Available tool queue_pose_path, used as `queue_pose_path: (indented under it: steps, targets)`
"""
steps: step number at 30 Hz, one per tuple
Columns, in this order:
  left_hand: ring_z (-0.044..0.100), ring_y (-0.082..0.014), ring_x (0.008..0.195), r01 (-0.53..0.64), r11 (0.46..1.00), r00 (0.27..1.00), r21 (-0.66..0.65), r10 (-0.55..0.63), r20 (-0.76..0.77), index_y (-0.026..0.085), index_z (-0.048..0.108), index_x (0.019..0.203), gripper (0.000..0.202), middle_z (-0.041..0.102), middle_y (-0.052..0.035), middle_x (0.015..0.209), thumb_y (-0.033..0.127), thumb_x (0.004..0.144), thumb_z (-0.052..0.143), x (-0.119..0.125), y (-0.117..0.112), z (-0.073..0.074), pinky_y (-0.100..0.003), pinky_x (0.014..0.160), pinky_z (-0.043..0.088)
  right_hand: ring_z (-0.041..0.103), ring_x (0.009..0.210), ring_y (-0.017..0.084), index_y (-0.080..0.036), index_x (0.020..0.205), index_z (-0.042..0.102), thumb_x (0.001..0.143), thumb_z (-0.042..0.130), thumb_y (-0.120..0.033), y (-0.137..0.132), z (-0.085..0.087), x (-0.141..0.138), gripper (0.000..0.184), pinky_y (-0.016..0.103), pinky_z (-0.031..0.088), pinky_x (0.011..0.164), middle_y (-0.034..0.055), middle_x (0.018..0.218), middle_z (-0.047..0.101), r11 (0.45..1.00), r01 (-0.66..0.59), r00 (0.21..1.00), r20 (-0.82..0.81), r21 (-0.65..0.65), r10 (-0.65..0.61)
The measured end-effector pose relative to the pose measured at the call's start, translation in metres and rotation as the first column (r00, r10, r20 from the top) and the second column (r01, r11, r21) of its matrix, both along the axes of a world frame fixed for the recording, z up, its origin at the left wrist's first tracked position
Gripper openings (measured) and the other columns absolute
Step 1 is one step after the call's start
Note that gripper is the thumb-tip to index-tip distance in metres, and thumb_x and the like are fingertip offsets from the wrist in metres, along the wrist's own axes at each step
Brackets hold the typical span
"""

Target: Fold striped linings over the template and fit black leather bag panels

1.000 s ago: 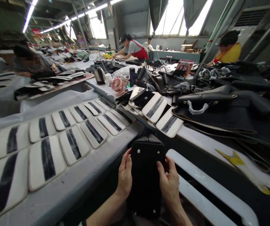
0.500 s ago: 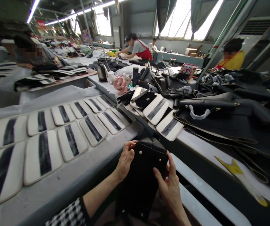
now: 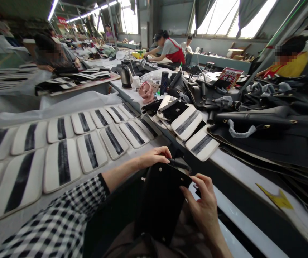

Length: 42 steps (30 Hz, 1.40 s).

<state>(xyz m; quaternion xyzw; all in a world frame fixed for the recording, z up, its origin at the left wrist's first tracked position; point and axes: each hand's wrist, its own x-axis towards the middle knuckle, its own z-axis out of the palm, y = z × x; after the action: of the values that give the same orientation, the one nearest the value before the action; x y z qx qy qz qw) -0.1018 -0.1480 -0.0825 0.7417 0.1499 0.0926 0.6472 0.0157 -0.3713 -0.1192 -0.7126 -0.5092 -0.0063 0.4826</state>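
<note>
In front of my body stands a black leather bag [image 3: 160, 200] with small metal studs near its corners. My left hand [image 3: 156, 157] is closed on its far upper edge, with the fingers bent over the rim. At the right upper corner, my right hand [image 3: 203, 197] pinches the edge between thumb and fingers, close to a stud. The lower end of the bag rests towards my lap. Beyond my left hand, white panels with a dark stripe [image 3: 89, 152] lie in rows on the table.
To the right are black bags with wrapped handles [image 3: 253, 125] in a pile. Two striped panels [image 3: 202, 143] lie at the bench corner. A pink fan [image 3: 145, 92] and a steel kettle [image 3: 126, 76] stand farther back. A yellow-ended strip [image 3: 280, 199] lies at right. Co-workers [image 3: 171, 48] sit beyond.
My left hand has moved up and over the bag's far edge, its forearm now reaching across from the left. My right hand has shifted slightly right. The camera view has turned left.
</note>
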Motion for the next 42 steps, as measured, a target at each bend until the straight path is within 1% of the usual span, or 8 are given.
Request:
queue_pose_path:
  steps: [6, 10, 14, 20, 25, 33, 39, 42]
  targets:
    - [0.051, -0.0137, 0.081, 0.238, 0.944, 0.963, 0.230, -0.198, -0.185, 0.020, 0.061, 0.095, 0.043, 0.055, 0.0019, 0.087, 0.050, 0.070, 0.076, 0.015, 0.012, 0.020, -0.024, 0.073, 0.041, 0.048, 0.076, 0.019, -0.023, 0.092, 0.063, 0.087, 0.067, -0.023, 0.021, 0.030, -0.010, 0.006, 0.037, 0.040, 0.070, 0.0018, 0.079, 0.060, 0.996, -0.087, 0.974, 0.207, -0.036, 0.092]
    - [0.054, -0.0165, 0.092, 0.469, 0.782, 0.877, 0.411, -0.356, -0.322, 0.032, 0.057, 0.129, 0.059, 0.054, 0.0006, 0.097, 0.051, 0.075, 0.072, 0.023, 0.017, 0.038, -0.025, 0.080, 0.041, 0.052, 0.085, 0.021, -0.025, 0.098, 0.066, 0.089, 0.063, -0.016, 0.019, 0.028, -0.017, 0.013, 0.039, 0.041, 0.076, 0.0024, 0.090, 0.066, 0.993, -0.114, 0.969, 0.220, -0.011, 0.114]
    - [0.055, -0.0206, 0.095, 0.543, 0.661, 0.839, 0.518, -0.391, -0.379, 0.033, 0.057, 0.133, 0.063, 0.053, -0.0019, 0.096, 0.050, 0.075, 0.074, 0.027, 0.020, 0.039, -0.027, 0.084, 0.043, 0.054, 0.104, 0.023, -0.025, 0.111, 0.062, 0.090, 0.056, -0.006, 0.010, 0.012, -0.026, 0.029, 0.042, 0.043, 0.087, 0.0030, 0.108, 0.069, 0.978, -0.208, 0.960, 0.196, 0.013, 0.201]
    - [0.049, -0.0248, 0.123, 0.453, 0.723, 0.887, 0.522, -0.426, -0.181, 0.028, 0.055, 0.134, 0.073, 0.048, -0.0069, 0.130, 0.049, 0.069, 0.081, 0.020, 0.014, 0.018, -0.031, 0.107, 0.037, 0.059, 0.093, 0.019, -0.023, 0.102, 0.061, 0.090, 0.056, -0.008, 0.011, 0.011, -0.030, 0.020, 0.036, 0.049, 0.081, 0.0039, 0.099, 0.067, 0.962, -0.275, 0.961, -0.039, 0.007, 0.275]
    - [0.047, -0.0242, 0.130, 0.457, 0.714, 0.862, 0.531, -0.503, -0.065, 0.025, 0.052, 0.136, 0.069, 0.052, -0.0069, 0.139, 0.038, 0.073, 0.079, 0.016, 0.012, 0.013, -0.032, 0.110, 0.034, 0.060, 0.091, 0.018, -0.025, 0.110, 0.065, 0.092, 0.056, -0.010, 0.015, 0.022, -0.025, 0.026, 0.034, 0.051, 0.081, 0.0030, 0.101, 0.070, 0.949, -0.314, 0.949, -0.020, -0.024, 0.314]
    - [0.052, -0.0253, 0.127, 0.379, 0.743, 0.919, 0.552, -0.372, -0.130, 0.029, 0.050, 0.139, 0.073, 0.054, -0.0070, 0.140, 0.024, 0.072, 0.079, 0.001, 0.021, 0.000, -0.033, 0.107, 0.038, 0.062, 0.070, 0.018, -0.021, 0.104, 0.064, 0.087, 0.054, -0.011, -0.036, -0.012, -0.081, 0.022, 0.029, 0.051, 0.063, 0.0026, 0.083, 0.071, 0.880, -0.473, 0.880, 0.029, -0.031, 0.474]
    - [0.050, -0.0219, 0.128, 0.378, 0.758, 0.921, 0.531, -0.366, -0.133, 0.025, 0.050, 0.138, 0.056, 0.053, -0.0066, 0.141, 0.033, 0.085, 0.066, 0.001, 0.013, 0.008, -0.031, 0.109, 0.034, 0.061, 0.075, 0.017, -0.023, 0.092, 0.067, 0.087, 0.066, -0.029, -0.021, 0.009, -0.047, 0.008, 0.027, 0.048, 0.068, 0.0006, 0.082, 0.066, 0.996, -0.015, 0.879, -0.476, -0.086, -0.028]
    - [0.051, -0.0201, 0.126, 0.362, 0.805, 0.932, 0.469, -0.313, -0.182, 0.024, 0.053, 0.135, 0.045, 0.056, -0.0049, 0.138, 0.044, 0.095, 0.051, -0.003, 0.011, 0.013, -0.031, 0.108, 0.035, 0.057, 0.077, 0.018, -0.022, 0.081, 0.067, 0.080, 0.073, -0.034, -0.004, 0.011, -0.030, 0.014, 0.030, 0.045, 0.073, 0.0001, 0.079, 0.061, 0.993, 0.016, 0.828, -0.555, -0.117, -0.079]
